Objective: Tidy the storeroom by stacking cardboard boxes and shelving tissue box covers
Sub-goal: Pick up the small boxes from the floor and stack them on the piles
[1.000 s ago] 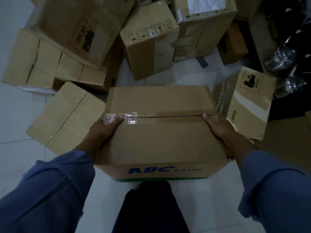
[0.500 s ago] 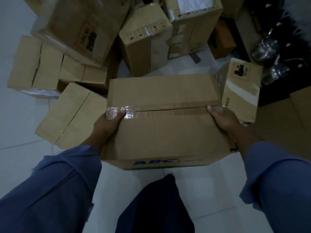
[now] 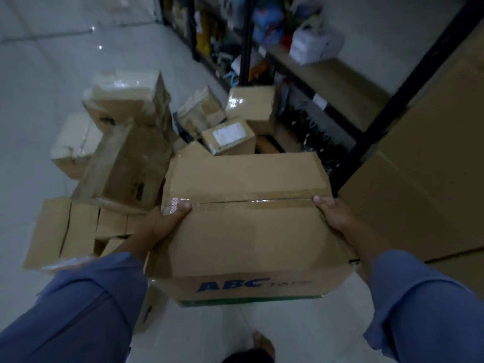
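- Cardboard, creased and patched with tape: a loose heap of boxes lies on the pale tiled floor, several of them tilted against each other.
- Left hand grips the left end of the ABC box, with the thumb hooked over the top by the shiny tape. Its fingers are hidden down the side.
- Matte brown corrugated board with blue print, the ABC box is held clear of the floor in front of the person. Its long axis and taped seam run left to right between the hands.
- Right hand clasps the opposite end the same way.
- A large plain carton stands just beside that hand. Stacking there would probably mean swinging rightward.
- Dark metal shelving runs behind it.
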